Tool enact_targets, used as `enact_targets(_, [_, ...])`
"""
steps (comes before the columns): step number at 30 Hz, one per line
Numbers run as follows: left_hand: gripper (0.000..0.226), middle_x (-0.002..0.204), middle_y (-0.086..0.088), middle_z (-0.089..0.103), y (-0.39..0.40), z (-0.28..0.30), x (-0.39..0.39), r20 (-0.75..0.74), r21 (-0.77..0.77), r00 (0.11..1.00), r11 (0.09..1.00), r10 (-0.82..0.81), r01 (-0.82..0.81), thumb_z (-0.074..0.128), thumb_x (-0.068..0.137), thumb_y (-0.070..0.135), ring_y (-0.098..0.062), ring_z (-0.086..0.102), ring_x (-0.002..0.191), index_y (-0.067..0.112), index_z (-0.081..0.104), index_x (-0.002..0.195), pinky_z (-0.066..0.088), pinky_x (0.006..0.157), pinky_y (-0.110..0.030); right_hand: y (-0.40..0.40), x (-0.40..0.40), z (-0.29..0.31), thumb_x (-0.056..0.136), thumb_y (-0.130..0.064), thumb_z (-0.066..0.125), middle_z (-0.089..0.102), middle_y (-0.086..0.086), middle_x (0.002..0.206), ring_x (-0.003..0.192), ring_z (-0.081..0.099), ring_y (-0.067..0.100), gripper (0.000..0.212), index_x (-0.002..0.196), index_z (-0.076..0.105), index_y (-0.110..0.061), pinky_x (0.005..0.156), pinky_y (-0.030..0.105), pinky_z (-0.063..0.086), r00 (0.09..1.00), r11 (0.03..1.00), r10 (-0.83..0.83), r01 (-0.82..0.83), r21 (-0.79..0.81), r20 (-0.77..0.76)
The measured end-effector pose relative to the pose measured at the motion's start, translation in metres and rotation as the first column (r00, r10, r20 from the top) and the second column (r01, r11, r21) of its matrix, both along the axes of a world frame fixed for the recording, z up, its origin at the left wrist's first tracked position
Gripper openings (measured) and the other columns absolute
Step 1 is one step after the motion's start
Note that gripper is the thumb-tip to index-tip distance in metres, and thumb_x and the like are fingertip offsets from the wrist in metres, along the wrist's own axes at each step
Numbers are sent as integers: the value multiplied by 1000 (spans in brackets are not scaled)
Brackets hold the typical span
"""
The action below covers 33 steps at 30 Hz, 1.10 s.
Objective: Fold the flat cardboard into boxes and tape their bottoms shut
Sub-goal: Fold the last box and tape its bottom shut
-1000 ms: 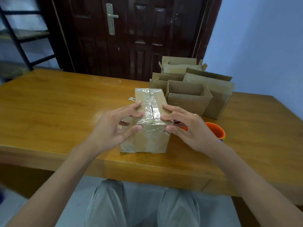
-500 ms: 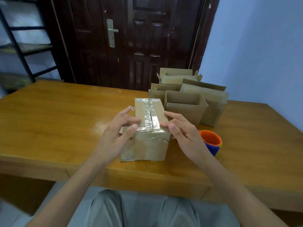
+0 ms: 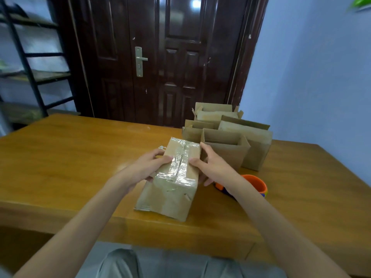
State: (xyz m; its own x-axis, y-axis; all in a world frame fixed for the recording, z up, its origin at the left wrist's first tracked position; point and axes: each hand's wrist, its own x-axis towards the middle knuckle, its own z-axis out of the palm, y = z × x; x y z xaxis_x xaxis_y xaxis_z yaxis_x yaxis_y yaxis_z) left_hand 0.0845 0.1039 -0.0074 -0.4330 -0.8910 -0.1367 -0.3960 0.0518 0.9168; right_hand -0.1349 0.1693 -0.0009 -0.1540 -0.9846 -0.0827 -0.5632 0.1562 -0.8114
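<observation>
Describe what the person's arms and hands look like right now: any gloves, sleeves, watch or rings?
Both forearms are bare as far as the frame shows, with no sleeves in view. The left hand and right hand wear no gloves, and no watch, bracelet or ring shows on either. The nails look short and unpainted. Below the table edge, light grey trousers cover the lap.

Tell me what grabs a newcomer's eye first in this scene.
First, the cardboard box at the table's near edge, its taped bottom shining upward, gripped by the left hand and the right hand on either side. Behind it to the right stands a cluster of open boxes, and an orange cup sits beside the right wrist.
</observation>
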Motion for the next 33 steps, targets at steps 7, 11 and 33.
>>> enact_targets(7, [30,114,14,74,-9,50,21,151,-118,983,986,-101,119,61,101,50,-8,70,106,38,68,128,51,84,-25,8,21,8,101,-63,54,79,14,94,81,80,29,85,165,5,-36,80,49,66,945,999,-35,30,19,325])
enact_targets(11, [42,125,18,66,-3,59,20,404,-456,914,859,-33,233,51,102,61,-9,63,114,44,58,140,53,98,-36,10,24,10,94,-79,46,73,15,116,85,80,28,67,146,26,-41,78,49,66,876,995,-97,88,41,472])
enact_targets(33, [134,140,9,64,65,-66,92,-332,-38,911,962,244,-272,86,34,87,-9,70,113,33,46,150,58,87,-31,53,-33,-36,79,-49,89,58,-7,148,131,62,16,100,154,23,-55,120,44,42,914,963,175,-236,128,366])
